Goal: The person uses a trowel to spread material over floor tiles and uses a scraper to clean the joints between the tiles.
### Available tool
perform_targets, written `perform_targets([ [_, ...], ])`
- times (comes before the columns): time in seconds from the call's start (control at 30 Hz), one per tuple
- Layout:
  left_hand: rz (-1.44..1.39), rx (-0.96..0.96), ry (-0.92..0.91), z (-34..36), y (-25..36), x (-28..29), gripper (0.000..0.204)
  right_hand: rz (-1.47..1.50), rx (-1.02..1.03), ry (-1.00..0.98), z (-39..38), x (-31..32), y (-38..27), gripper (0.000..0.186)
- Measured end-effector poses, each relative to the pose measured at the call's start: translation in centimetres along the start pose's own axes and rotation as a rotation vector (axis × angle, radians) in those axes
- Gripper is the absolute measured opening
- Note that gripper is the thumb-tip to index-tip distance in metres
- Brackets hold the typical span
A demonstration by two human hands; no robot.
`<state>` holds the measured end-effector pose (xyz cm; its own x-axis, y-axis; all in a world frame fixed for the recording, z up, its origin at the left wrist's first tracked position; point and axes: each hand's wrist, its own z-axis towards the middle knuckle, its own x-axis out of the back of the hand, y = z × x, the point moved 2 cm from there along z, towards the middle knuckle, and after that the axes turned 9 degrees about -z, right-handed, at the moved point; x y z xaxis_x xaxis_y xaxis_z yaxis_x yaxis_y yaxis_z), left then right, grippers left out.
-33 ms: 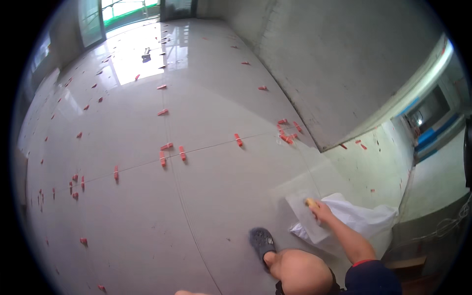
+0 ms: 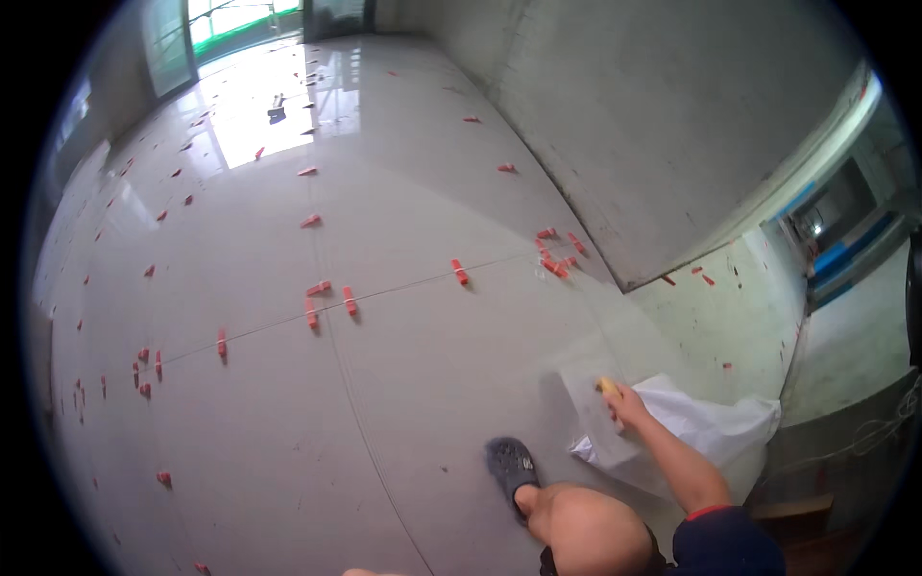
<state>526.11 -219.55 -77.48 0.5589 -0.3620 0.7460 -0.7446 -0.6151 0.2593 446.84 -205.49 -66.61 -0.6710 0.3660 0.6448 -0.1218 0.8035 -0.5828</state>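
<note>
My right hand [image 2: 629, 407] is closed round the yellowish handle [image 2: 607, 387] of a flat, pale rectangular trowel [image 2: 582, 408]. Its blade is over the floor and the left edge of a crumpled white plastic sheet [image 2: 701, 418]; whether it touches them I cannot tell. The forearm reaches in from the lower right, past a dark blue sleeve with a red cuff. My left hand does not show clearly; a sliver of skin at the bottom edge is too small to identify. Beside the sheet is my bent knee [image 2: 600, 533], with a grey clog [image 2: 512, 466] on the foot.
Large glossy grey tiles [image 2: 423, 374] cover the floor, with red levelling wedges [image 2: 460, 273] along the joints. A bare wall corner [image 2: 629, 283] juts in at the right. Far off lies a dark object [image 2: 277, 110] near the glass doors. Loose cable [image 2: 879, 437] lies at the right.
The view has shifted slightly, with the far floor and wedges now a little further left. My right hand keeps its grip on the trowel, in nearly the same place over the sheet's edge.
</note>
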Motion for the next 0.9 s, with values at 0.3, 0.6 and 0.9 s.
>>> perform_targets([
  [0.3, 0.099, 0.103, -0.079, 3.9, 1.1, 3.2, 0.032, 0.297, -0.429, 0.340, 10.1, 0.2, 0.0, 0.035],
  [0.6, 0.592, -0.668, 0.144, 21.4, 22.2, 11.2, 0.055, -0.268, 0.169, 0.225, 31.7, 6.0, -7.4, 0.040],
  [0.9, 0.341, -0.139, -0.189, 12.5, 39.5, -8.9, 0.050, -0.551, 0.311, -0.008, 22.1, 4.0, -3.8, 0.052],
])
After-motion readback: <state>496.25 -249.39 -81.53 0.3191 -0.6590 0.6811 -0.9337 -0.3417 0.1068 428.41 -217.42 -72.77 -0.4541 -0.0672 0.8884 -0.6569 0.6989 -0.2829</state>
